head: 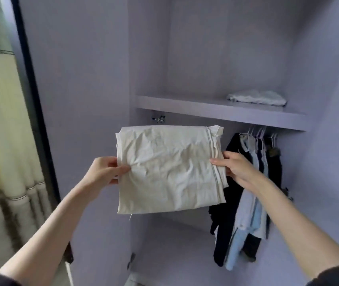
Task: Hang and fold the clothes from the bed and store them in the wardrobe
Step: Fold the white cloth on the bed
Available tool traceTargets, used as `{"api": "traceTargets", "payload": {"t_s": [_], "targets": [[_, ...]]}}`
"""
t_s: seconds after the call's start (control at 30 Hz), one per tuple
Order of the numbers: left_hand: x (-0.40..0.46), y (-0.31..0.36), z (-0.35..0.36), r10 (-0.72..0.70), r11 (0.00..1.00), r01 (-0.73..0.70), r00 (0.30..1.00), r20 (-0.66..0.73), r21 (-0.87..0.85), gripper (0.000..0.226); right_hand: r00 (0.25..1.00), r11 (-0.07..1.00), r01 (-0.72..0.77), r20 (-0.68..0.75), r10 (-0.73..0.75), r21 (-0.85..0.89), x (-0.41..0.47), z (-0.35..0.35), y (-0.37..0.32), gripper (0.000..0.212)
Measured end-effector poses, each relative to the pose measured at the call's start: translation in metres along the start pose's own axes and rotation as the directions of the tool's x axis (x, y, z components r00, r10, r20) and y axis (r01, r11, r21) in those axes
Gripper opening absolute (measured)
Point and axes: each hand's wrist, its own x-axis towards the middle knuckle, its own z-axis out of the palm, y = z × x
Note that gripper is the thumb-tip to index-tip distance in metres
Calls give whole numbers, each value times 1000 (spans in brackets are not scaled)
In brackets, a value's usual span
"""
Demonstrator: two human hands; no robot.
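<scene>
A folded cream garment [168, 170] is held flat in the air in front of the open lilac wardrobe. My left hand [105, 170] pinches its left edge, thumb on top. At the striped right edge, my right hand [233, 167] grips the cloth. The garment sits below the wardrobe shelf [185, 107], to the left of the hanging clothes. A folded white garment [257, 98] lies on that shelf at the right.
Several dark and light-blue clothes [251, 193] hang on hangers under the shelf at the right. The wardrobe door [77, 100] stands open at the left. A pale curtain [1, 120] hangs at the far left. The wardrobe floor [174, 254] lies below.
</scene>
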Motion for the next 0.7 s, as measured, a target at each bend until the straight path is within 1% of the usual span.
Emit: {"api": "traceTargets", "payload": {"t_s": [0.07, 0.23, 0.37, 0.47, 0.63, 0.7], "targets": [[34, 28, 29, 72, 997, -73, 997, 37, 14, 3, 996, 998, 56, -71, -54, 35, 14, -32, -18, 25], [117, 102, 94, 206, 978, -202, 973, 105, -48, 7, 951, 970, 238, -213, -224, 43, 54, -104, -67, 25], [171, 141, 131, 240, 970, -229, 958, 159, -82, 7, 920, 958, 287, -278, -278, -6, 84, -145, -99, 14], [217, 164, 161, 245, 967, -223, 943, 226, -119, 6, 897, 951, 304, -319, -306, -58, 110, -177, -119, 14], [284, 186, 206, 227, 971, -186, 916, 329, -152, 11, 860, 949, 305, -407, -308, -76, 146, -214, -143, 10], [316, 194, 223, 226, 971, -176, 893, 389, -160, 12, 853, 956, 283, -436, -286, -73, 163, -228, -150, 12]]}}
